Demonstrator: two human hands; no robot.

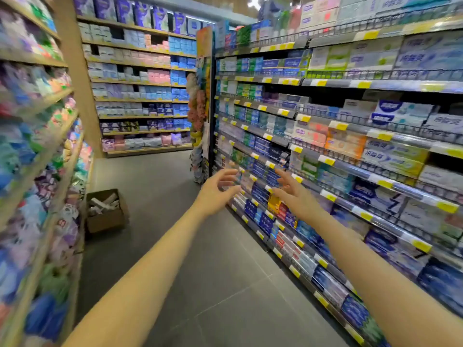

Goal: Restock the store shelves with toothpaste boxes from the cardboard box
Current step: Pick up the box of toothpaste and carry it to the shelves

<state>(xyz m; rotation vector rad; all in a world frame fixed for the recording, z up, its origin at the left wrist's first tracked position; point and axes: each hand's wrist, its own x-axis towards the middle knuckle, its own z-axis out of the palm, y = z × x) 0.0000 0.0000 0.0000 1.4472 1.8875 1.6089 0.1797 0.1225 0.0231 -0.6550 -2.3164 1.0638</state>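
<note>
- Fingers (229, 172) of the left hand (217, 190) are spread and loosely bent, holding nothing.
- The right hand (292, 190) likewise reaches empty toward the toothpaste shelves (333, 169).
- Likely between boxes; next means returning to the cardboard box (106, 211) on the floor at left.
- Motion blur hides labels and any shelf gap.

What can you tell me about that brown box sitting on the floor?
The open brown cardboard box sits on the grey tiled floor, close against the bottom of the left-hand wooden shelf unit. Its top is open, and pale, jumbled packs lie inside, too blurred to read. The sides look plain and a bit worn. Neither hand touches it; both reach toward the opposite shelves.
</note>
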